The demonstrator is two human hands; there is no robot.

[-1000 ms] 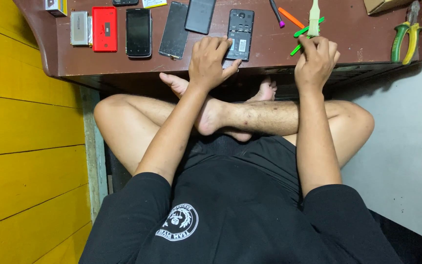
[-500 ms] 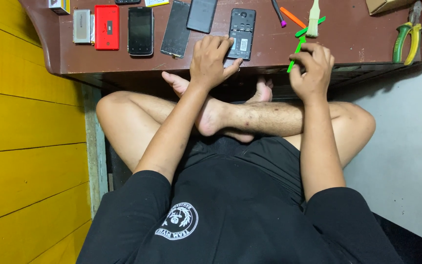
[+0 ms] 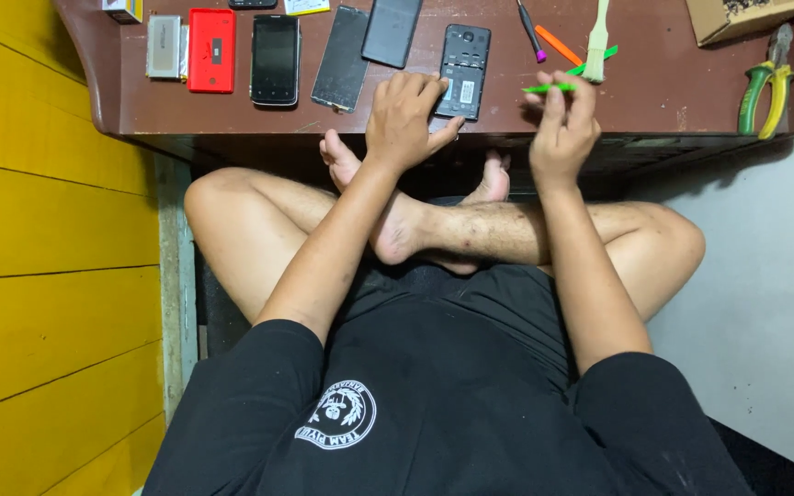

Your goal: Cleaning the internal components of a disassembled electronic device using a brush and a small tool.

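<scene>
Head view, right hand (image 3: 562, 129) fingers pinching green tool (image 3: 549, 88), left hand (image 3: 406, 119) spread beside opened phone (image 3: 464, 59)

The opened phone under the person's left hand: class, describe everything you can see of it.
The opened phone is a dark, rectangular handset lying flat on the brown table with its back cover off. A round camera lens sits near its far end, and a pale label and small dark parts show in the open back. It lies lengthwise, away from the person. The left hand rests on its near left corner, fingers bent. A loose dark panel lies just to its left, apart from it.
</scene>
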